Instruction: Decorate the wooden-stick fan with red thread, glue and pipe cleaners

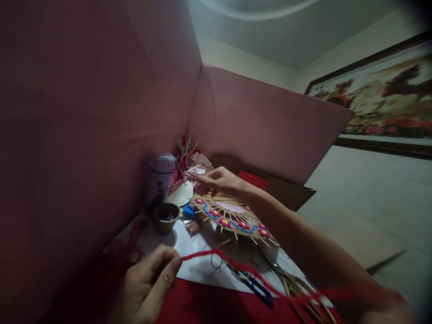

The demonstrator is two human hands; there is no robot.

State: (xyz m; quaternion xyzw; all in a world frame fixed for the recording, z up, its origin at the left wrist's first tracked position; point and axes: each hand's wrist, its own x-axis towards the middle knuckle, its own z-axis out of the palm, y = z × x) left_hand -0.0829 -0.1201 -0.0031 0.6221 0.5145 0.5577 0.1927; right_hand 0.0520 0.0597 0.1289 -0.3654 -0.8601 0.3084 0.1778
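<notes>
Low on the left, my left hand [151, 283] pinches a strand of red yarn [243, 266] between thumb and fingers. The yarn runs right, over the tools, and crosses in front of my right forearm, where it blurs. My right hand [221, 180] reaches far forward with fingers bent and closed; whatever they hold is too small to make out. Just below it lies a round craft piece [231, 221] of thin sticks, decorated with pink flowers with yellow centres and a blue wavy line. A skin-coloured blur fills the bottom right corner.
A brown cup [167, 218], a lidded purple container [161, 177], a white paper plate [182, 193] and a blue lump [188, 211] stand at the left. Scissors [293, 283] and blue-handled snips [254, 285] lie in front. Pink panels [263, 121] wall the back and left.
</notes>
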